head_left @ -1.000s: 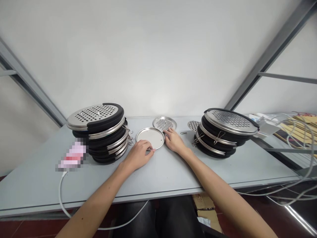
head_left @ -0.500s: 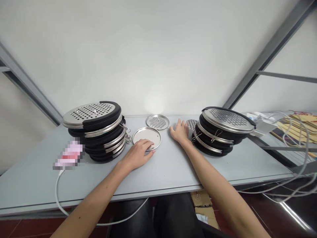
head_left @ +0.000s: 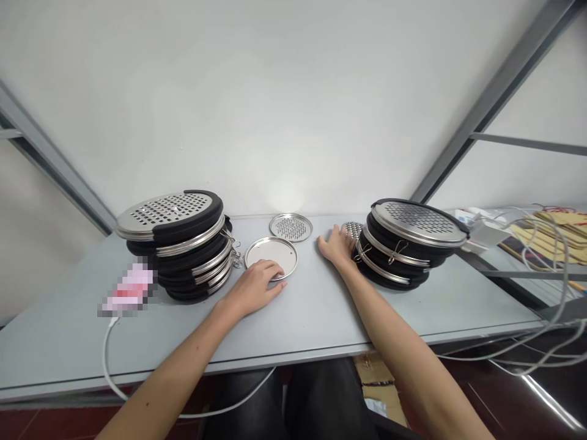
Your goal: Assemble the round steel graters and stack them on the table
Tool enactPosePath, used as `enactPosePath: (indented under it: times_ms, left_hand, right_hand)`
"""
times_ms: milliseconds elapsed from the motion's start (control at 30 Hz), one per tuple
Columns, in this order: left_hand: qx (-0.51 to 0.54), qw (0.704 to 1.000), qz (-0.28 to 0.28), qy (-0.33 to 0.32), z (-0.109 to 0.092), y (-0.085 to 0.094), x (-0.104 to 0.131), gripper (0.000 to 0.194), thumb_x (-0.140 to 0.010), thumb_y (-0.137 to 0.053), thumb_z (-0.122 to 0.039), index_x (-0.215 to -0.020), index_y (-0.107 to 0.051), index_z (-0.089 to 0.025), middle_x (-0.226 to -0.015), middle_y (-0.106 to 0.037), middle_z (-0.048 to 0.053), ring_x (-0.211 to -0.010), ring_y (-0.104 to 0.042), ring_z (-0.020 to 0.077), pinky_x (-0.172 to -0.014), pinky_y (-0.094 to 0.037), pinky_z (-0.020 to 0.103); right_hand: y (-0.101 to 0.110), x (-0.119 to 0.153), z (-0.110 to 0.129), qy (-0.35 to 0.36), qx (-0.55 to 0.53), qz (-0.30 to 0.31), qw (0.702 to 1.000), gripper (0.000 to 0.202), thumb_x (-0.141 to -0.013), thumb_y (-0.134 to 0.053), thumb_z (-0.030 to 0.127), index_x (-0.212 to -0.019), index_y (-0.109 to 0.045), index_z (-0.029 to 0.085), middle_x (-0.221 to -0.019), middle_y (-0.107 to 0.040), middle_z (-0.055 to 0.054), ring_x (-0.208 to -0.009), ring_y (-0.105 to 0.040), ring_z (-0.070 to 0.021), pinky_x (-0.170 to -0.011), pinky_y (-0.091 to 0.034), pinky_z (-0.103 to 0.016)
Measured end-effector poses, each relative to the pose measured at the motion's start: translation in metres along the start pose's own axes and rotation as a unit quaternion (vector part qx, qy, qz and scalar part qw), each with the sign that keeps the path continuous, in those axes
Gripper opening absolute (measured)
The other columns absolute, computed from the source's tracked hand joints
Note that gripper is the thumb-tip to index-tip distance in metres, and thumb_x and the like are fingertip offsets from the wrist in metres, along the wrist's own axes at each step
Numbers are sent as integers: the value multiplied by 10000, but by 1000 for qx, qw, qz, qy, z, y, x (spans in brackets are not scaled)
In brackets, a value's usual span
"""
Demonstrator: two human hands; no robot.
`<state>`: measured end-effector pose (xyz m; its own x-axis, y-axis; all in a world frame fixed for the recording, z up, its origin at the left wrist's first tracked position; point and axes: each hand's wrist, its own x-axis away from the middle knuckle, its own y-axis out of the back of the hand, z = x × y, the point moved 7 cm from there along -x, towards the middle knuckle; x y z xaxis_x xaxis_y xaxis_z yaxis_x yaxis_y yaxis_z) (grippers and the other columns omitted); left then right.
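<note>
My left hand rests with its fingers apart over the near edge of a plain round metal plate lying on the grey table. Behind that plate lies a round perforated disc. My right hand is open, its fingers at the left edge of a second perforated disc, which is partly hidden by the hand and a stack. A tall stack of round graters with black rims stands at the left. At the right stands a similar stack. Wire loops hang from both stacks.
A blurred pink object lies at the left, with a white cable running off the table's front edge. Further right are white boxes, loose cables and yellow envelopes. Grey metal frame bars flank the table, and a wall stands behind.
My right hand has moved slightly right, onto the edge of the perforated disc beside the right stack. My left hand stays at the plain plate.
</note>
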<state>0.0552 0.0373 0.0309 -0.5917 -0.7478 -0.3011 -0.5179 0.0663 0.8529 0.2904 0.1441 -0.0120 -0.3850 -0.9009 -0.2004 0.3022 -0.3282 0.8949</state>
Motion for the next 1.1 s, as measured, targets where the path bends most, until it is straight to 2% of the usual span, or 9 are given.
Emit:
enactPosePath:
  times_ms: [133,233,367,467,533,633,867,1100]
  left_hand:
    - [0,1000,-4,0,0,0,0,144,-896,-566,-236,-1011,-640,-191,-1029,-668,60,-991,-592,223,-895,-477,352]
    - [0,1000,-6,-1,0,0,0,159,-899,-564,-236,-1032,-640,-193,-1035,-668,60,-996,-595,222,-902,-478,356]
    - [-3,1000,-3,-2,0,0,0,162,-898,-566,-231,-1036,-639,-187,-1044,-667,61,-1003,-592,223,-912,-475,363]
    - [-4,1000,-4,-3,1,0,0,160,-896,-569,-227,-1034,-639,-186,-1039,-668,58,-1002,-590,222,-911,-476,362]
    - [-3,1000,-5,-4,1,0,0,159,-893,-571,-222,-1032,-640,-184,-1034,-669,57,-997,-591,221,-906,-478,358]
    - [-3,1000,-4,-5,1,0,0,160,-893,-573,-222,-1031,-641,-181,-1034,-670,57,-998,-592,220,-908,-477,356]
    - [-4,1000,-3,-5,2,0,0,157,-896,-574,-235,-1026,-643,-182,-1034,-668,56,-994,-592,216,-907,-477,355]
    - [-6,1000,2,-9,1,0,0,141,-900,-568,-236,-997,-659,-189,-1019,-671,53,-990,-593,215,-903,-476,354]
  right_hand:
    - [3,2,8,39,9,-19,999,605,-840,-495,376,-1338,-467,34,-1385,-460,-262,-1306,-395,-406,-1094,-249,-545]
    - [4,5,18,91,-23,-33,995,531,-838,-503,331,-1291,-525,54,-1278,-569,-224,-1190,-518,-353,-1049,-335,-473]
    - [2,9,31,168,-106,-25,980,441,-846,-495,289,-1233,-579,94,-1212,-624,-160,-1094,-579,-277,-970,-418,-376]
    - [1,11,36,220,-133,-27,966,394,-842,-487,240,-1195,-609,113,-1171,-646,-133,-1058,-586,-245,-942,-434,-343]
    - [4,11,34,218,-111,-55,968,364,-827,-502,226,-1145,-645,119,-1147,-659,-130,-1079,-567,-260,-964,-415,-360]
    - [9,8,23,168,-49,-88,981,310,-797,-544,251,-1028,-704,120,-1128,-663,-146,-1095,-547,-303,-965,-404,-395]
    - [13,7,17,141,-15,-78,987,241,-796,-533,257,-897,-730,161,-997,-698,-120,-966,-600,-275,-851,-445,-362]
    - [13,4,15,146,-38,-72,986,198,-775,-566,225,-869,-737,191,-1009,-692,-98,-989,-585,-262,-876,-435,-357]
